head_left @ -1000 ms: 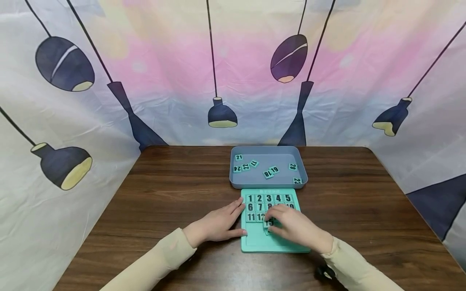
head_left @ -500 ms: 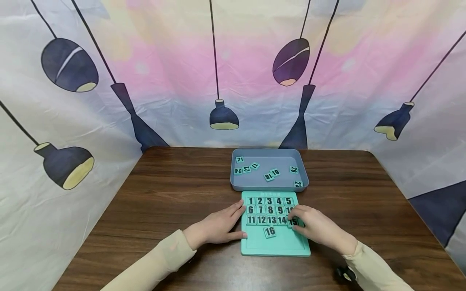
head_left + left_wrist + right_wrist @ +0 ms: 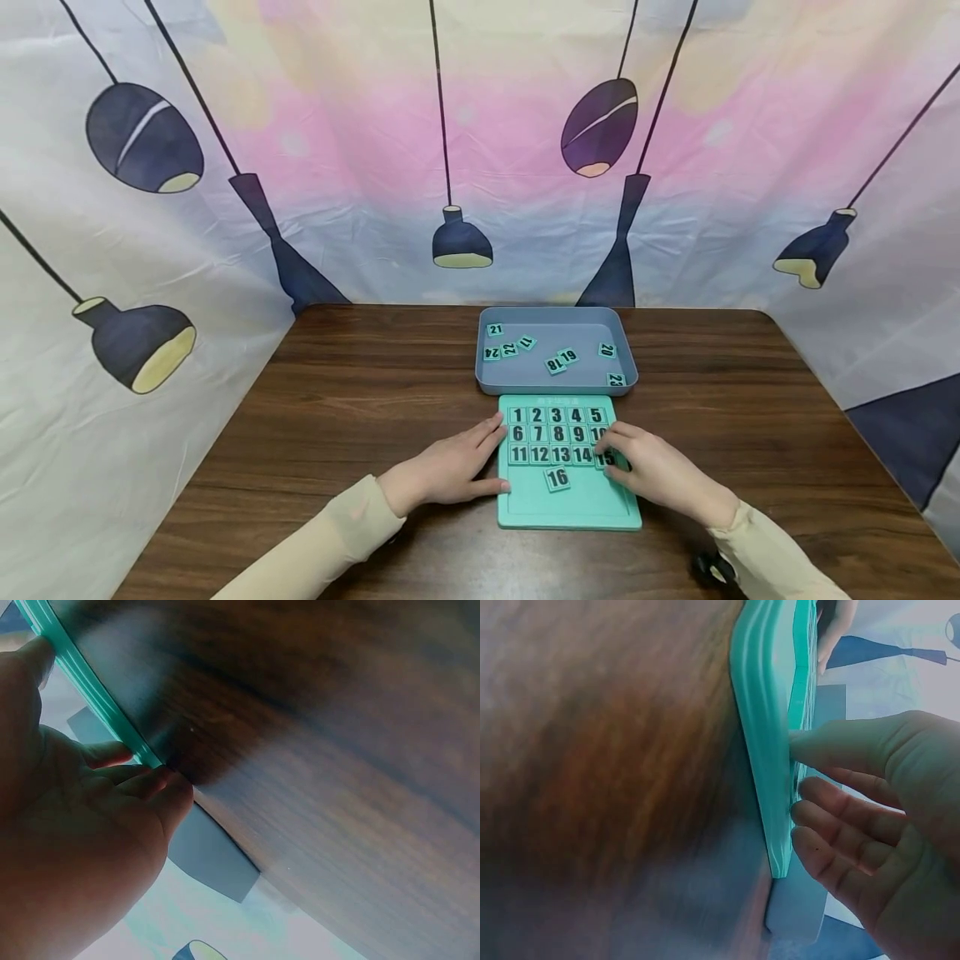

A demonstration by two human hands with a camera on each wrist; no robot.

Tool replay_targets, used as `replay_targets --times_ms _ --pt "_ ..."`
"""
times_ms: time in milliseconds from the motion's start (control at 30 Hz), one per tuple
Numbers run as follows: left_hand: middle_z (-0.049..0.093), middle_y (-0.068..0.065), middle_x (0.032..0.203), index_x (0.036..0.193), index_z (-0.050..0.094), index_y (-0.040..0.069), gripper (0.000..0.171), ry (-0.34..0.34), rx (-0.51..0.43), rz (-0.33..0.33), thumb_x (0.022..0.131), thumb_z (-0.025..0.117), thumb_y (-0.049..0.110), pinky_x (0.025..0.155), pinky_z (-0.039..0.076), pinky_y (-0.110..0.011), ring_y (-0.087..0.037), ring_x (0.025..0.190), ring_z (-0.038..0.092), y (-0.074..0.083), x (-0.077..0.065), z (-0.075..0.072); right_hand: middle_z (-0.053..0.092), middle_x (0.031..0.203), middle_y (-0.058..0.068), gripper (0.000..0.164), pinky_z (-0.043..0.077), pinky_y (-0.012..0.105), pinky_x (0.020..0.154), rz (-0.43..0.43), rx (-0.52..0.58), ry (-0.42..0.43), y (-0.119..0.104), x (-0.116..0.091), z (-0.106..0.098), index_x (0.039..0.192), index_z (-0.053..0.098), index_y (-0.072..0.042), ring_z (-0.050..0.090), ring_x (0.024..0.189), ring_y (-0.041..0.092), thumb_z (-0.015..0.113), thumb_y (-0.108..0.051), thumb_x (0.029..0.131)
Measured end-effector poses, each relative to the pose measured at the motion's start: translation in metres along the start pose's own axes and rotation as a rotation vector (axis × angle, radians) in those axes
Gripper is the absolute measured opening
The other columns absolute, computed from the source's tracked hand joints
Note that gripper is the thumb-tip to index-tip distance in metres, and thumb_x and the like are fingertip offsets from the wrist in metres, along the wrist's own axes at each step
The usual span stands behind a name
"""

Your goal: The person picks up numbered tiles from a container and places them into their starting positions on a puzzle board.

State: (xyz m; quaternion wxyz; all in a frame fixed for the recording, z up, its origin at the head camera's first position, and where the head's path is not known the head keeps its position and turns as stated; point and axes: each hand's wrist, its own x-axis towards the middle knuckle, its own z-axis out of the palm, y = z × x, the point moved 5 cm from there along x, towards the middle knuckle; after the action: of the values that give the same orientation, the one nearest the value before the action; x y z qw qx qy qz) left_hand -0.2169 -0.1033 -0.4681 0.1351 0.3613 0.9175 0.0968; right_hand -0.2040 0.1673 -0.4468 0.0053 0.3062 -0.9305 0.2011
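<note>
A turquoise number board (image 3: 525,508) lies on the table with tiles 1 to 14 in rows across its upper part. At the right end of the third row, the 15 tile (image 3: 606,459) sits between the thumb and fingers of my right hand (image 3: 663,471), which partly cover it. The 16 tile (image 3: 557,479) lies slightly tilted below the third row. My left hand (image 3: 450,467) rests against the board's left edge with fingers and thumb extended, as the left wrist view also shows along the board's side (image 3: 97,694).
Directly behind the board stands a blue-grey tray (image 3: 555,387) holding several loose number tiles, among them the 21 tile (image 3: 495,330) and the 20 tile (image 3: 607,351). The wooden table (image 3: 360,375) ends at a printed cloth backdrop (image 3: 375,167).
My right hand has carried the 15 tile from the board's middle to the right end of the third row, uncovering the 16 tile. My left hand has stayed at the board's edge.
</note>
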Motion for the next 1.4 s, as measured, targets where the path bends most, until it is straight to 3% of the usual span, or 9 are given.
replay_targets --times_ms 133,333,767,1033,1200,1400 --pt "0.014 -0.012 0.168 0.160 0.025 0.005 0.084 0.007 -0.005 0.010 0.101 0.047 0.061 0.115 0.034 -0.042 -0.025 0.152 0.022 0.002 0.001 -0.002 0.061 0.099 -0.010 0.017 0.056 0.030 0.074 -0.046 0.055 0.002 -0.009 -0.002 0.003 0.097 0.072 -0.018 0.064 0.089 0.008 0.082 -0.012 0.085" --pt "0.014 -0.011 0.168 0.160 0.025 0.005 0.085 0.002 -0.002 0.000 0.100 0.047 0.062 0.115 0.035 -0.041 -0.024 0.152 0.023 0.001 0.000 0.000 0.060 0.089 -0.017 0.008 0.050 0.023 0.066 -0.116 0.133 -0.084 -0.026 0.003 0.020 0.090 0.071 -0.022 0.054 0.078 -0.002 0.077 -0.017 0.091" --pt "0.018 -0.013 0.167 0.159 0.028 0.004 0.084 0.019 -0.014 0.000 0.100 0.048 0.061 0.111 0.039 -0.043 -0.026 0.150 0.028 0.001 -0.002 -0.002 0.063 0.081 -0.009 0.006 0.050 0.021 0.064 -0.172 0.026 -0.027 -0.068 0.042 0.040 0.087 0.072 -0.016 0.057 0.070 -0.001 0.076 -0.014 0.091" --pt "0.018 -0.013 0.167 0.159 0.028 0.004 0.084 0.019 -0.006 -0.003 0.100 0.048 0.061 0.112 0.039 -0.043 -0.026 0.150 0.028 -0.001 -0.003 -0.002 0.064 0.080 -0.007 0.007 0.050 0.021 0.062 -0.181 0.018 -0.011 -0.074 0.050 0.043 0.086 0.072 -0.014 0.058 0.069 0.000 0.073 -0.011 0.092" --pt "0.019 -0.014 0.166 0.159 0.029 0.004 0.083 0.018 -0.008 0.013 0.101 0.049 0.060 0.112 0.038 -0.043 -0.026 0.149 0.028 0.002 -0.003 -0.005 0.069 0.086 -0.009 0.004 0.053 0.023 0.068 -0.166 0.075 -0.047 -0.061 0.058 0.023 0.092 0.076 -0.012 0.060 0.075 -0.001 0.072 -0.013 0.093" --pt "0.019 -0.013 0.166 0.159 0.029 0.003 0.084 0.016 0.004 0.016 0.101 0.049 0.061 0.114 0.036 -0.040 -0.025 0.150 0.027 0.003 -0.002 -0.005 0.072 0.091 0.000 0.013 0.054 0.029 0.069 -0.128 0.083 0.007 -0.026 0.102 -0.041 0.104 0.076 -0.005 0.063 0.077 0.007 0.071 -0.011 0.094"
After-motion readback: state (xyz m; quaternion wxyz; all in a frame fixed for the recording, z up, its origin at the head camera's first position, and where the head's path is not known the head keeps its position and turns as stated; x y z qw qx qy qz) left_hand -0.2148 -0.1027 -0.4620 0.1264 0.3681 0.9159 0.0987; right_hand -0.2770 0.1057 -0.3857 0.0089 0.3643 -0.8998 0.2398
